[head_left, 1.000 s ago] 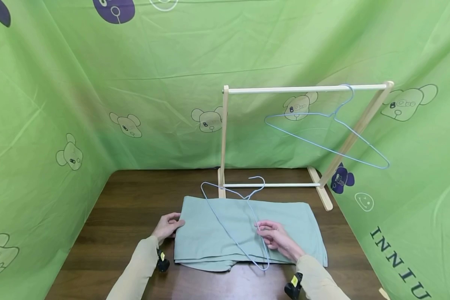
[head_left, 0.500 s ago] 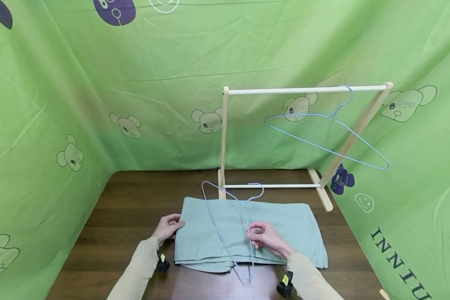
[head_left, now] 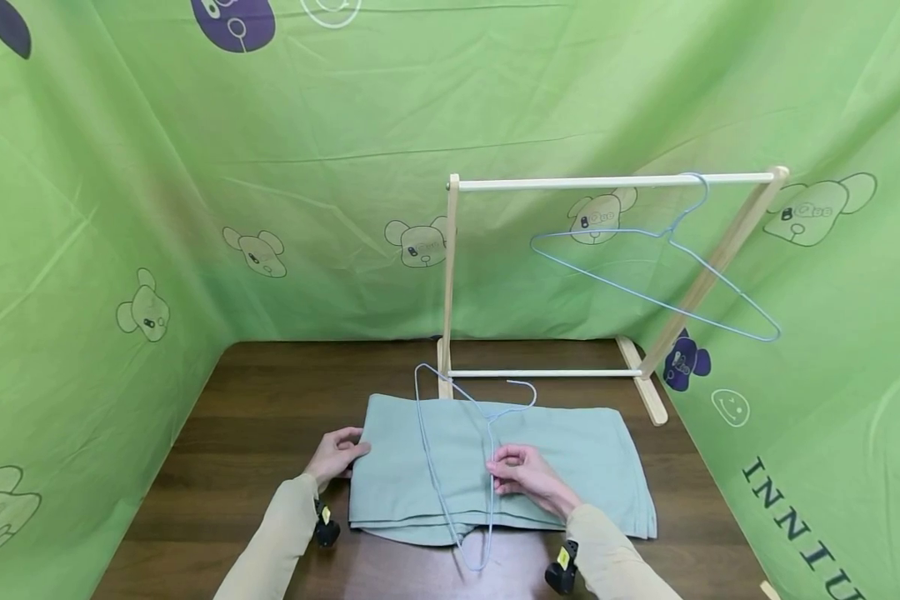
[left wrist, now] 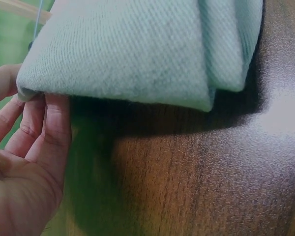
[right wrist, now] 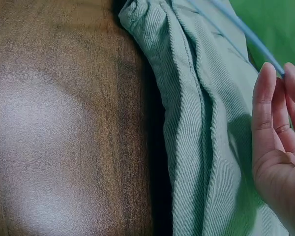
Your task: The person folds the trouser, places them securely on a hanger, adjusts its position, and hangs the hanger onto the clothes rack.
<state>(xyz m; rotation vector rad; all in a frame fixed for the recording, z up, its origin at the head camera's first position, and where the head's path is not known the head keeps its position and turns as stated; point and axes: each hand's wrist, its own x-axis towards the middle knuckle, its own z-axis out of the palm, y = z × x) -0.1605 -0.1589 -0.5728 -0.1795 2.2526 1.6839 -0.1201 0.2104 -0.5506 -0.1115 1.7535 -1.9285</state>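
A folded pale green twill garment [head_left: 570,467] lies on the table, its layered edges facing the front. At its left edge, my left hand [head_left: 335,455] pinches the fold, thumb on top and fingers beneath; the left wrist view shows that fold [left wrist: 128,54] slightly raised off the wood. My right hand [head_left: 528,477] pinches one side of a thin blue wire hanger [head_left: 425,442] between thumb and fingertips. The hanger is held over the garment's middle, hook to the far right, one end reaching past the front edge. In the right wrist view, the hanger wire [right wrist: 258,42] meets the fingertips.
A wooden rack with a white top rail [head_left: 570,183] stands at the back right. Another blue wire hanger [head_left: 622,287] hangs near its right end. Green printed cloth [head_left: 330,250] walls the brown table [head_left: 217,467] at the back and sides.
My right hand has moved left with the hanger, whose lower end swung left and toward the front while its hook turned. My left hand and the garment stay put.
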